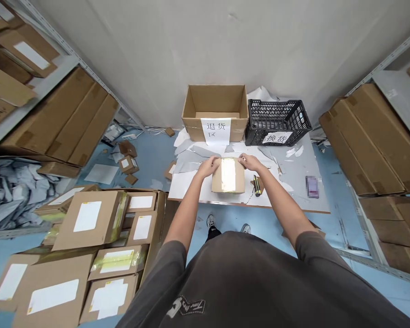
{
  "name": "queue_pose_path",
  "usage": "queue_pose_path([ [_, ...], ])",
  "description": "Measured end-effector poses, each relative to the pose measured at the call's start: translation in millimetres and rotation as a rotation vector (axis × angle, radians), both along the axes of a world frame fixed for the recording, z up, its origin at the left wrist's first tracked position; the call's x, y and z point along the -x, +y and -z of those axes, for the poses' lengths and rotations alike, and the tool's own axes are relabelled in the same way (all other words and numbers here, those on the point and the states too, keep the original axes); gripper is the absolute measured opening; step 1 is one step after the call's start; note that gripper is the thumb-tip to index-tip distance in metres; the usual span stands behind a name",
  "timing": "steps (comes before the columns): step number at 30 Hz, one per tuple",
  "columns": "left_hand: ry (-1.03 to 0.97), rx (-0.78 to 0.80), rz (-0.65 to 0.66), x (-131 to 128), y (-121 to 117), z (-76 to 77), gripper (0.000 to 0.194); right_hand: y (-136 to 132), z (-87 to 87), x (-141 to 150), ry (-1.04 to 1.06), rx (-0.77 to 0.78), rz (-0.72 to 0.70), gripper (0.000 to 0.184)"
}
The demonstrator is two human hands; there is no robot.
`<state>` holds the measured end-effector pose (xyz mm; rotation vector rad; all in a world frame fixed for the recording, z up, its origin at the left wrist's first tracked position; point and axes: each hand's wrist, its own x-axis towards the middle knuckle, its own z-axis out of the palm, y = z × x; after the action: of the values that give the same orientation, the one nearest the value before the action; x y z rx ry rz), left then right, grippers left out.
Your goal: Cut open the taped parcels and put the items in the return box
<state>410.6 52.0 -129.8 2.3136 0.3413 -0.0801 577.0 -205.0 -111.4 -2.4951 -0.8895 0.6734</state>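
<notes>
On my remote feed L hand (209, 166) & R hand (248, 162) both grip the small carton (228, 176) by its far corners, near ctr frame on the counter (294, 169), & IMO swinging it right could knock the adjacent yellow-black cutter (257, 186) off the front edge.

Lighting and Picture Condition

Illumination: bright, even; shadows soft. White label (228, 175) on carton (217, 181): overexposed. Distortion: wide-angle, metal shelving (405, 101) leaning outward at sides. Outer edges: slightly blurred. Purple phone-shaped item (313, 187): partly pixelated.
</notes>
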Motion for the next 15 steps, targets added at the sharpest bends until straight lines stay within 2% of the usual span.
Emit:
queue_pose_path([
  [4,0.035,-0.010,-0.007,-31.1,-2.4,7.3,0.054,18.3,12.2,-19.1,0.059,-0.026,0.123,0.040],
  [7,0.010,0.016,-0.037,-30.9,-12.5,14.5,0.056,7.0,19.8,-17.4,0.129,-0.129,0.213,0.059],
  [9,-0.058,0.022,-0.089,-18.7,-18.7,19.4,0.056,-10.1,21.6,-6.7,0.133,-0.186,0.283,0.072],
  [12,-0.195,0.102,-0.128,18.1,-24.5,30.4,0.063,-42.9,24.0,28.5,0.062,-0.240,0.334,0.080],
  [14,-0.214,0.206,-0.051,49.8,-28.1,40.6,0.083,-63.1,29.2,62.6,0.091,-0.274,0.261,0.080],
  [15,-0.201,0.237,0.003,65.1,-30.5,45.9,0.094,-70.7,33.1,80.7,0.133,-0.282,0.175,0.082],
])
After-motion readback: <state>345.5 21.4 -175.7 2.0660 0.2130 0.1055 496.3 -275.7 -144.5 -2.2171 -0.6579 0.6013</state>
